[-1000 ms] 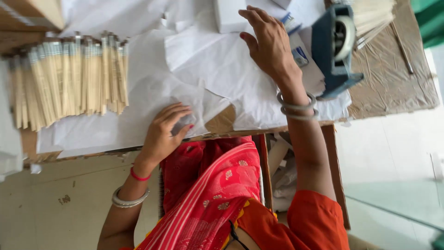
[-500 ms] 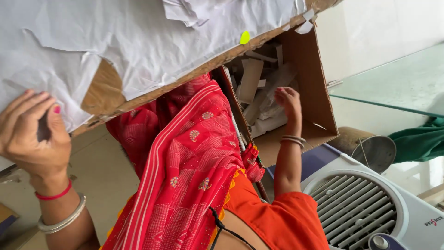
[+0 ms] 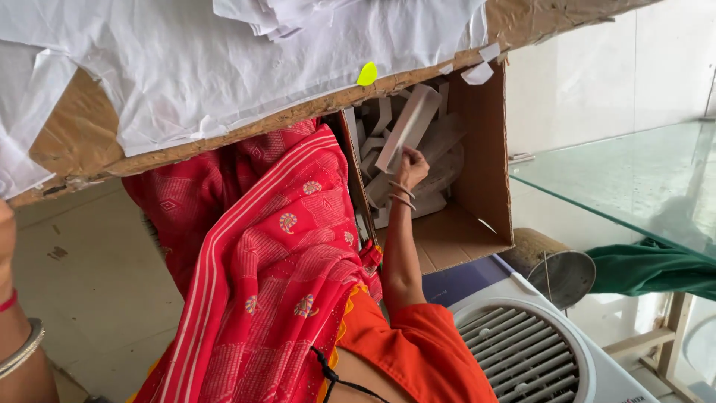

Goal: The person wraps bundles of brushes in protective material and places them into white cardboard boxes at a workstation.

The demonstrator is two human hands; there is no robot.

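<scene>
The table [image 3: 82, 142] is above me, a brown board covered with white paper sheets [image 3: 224, 60] that are wrinkled, I think to protect the top where I work. Under its right edge stands an open cardboard box [image 3: 488, 164], turned with its opening to my side, so I can reach inside it without standing up. Beside my seat on the right is a white air cooler [image 3: 522, 351] with a round grille, and behind it a glass shelf [image 3: 634, 179] with green cloth [image 3: 649, 269] below it. My red patterned garment [image 3: 276, 283] lies over my lap.

Inside the box many flat white folded cartons [image 3: 440, 172] lie in a loose pile, leaning one on another. My right hand [image 3: 412, 168] is deep in the box and my fingers are closed around one long white carton [image 3: 406, 127]. I grip it by its lower end, so it points up and left, above the others in the pile.

My left hand is only at the left border of the picture; I see the wrist with a red thread and a silver bangle [image 3: 22, 349], so I cannot tell if this hand is closed or loose
</scene>
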